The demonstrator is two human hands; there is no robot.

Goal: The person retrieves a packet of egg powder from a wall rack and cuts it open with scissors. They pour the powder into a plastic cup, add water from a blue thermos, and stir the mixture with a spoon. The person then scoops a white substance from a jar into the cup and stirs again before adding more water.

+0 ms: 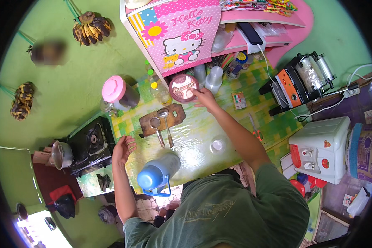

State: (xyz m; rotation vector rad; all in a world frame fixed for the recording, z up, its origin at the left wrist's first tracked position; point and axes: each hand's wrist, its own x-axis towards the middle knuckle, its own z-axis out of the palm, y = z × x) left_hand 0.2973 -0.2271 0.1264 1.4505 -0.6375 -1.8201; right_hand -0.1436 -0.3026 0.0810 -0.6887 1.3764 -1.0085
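My right hand (207,100) reaches to the back of the table and grips a round brown tub (184,88), its thumb over the printed lid. My left hand (123,150) is empty, fingers apart, near the table's left edge. Between my hands, a wooden cutting board (147,126) lies with a small strainer (155,122) and a metal ladle (163,113) resting partly on it. Nearer me stands a blue vacuum flask (159,172) with a handle. A clear plastic cup (217,145) sits right of the flask.
A black gas stove (93,139) and a metal pot (62,155) are at left. A pink-lidded jug (114,89) and yellow-capped bottle (157,90) stand at the back. Rightward are scissors (256,130), a cup sealer (293,83) and a water dispenser (321,152). A pink cabinet (176,37) overhangs the table.
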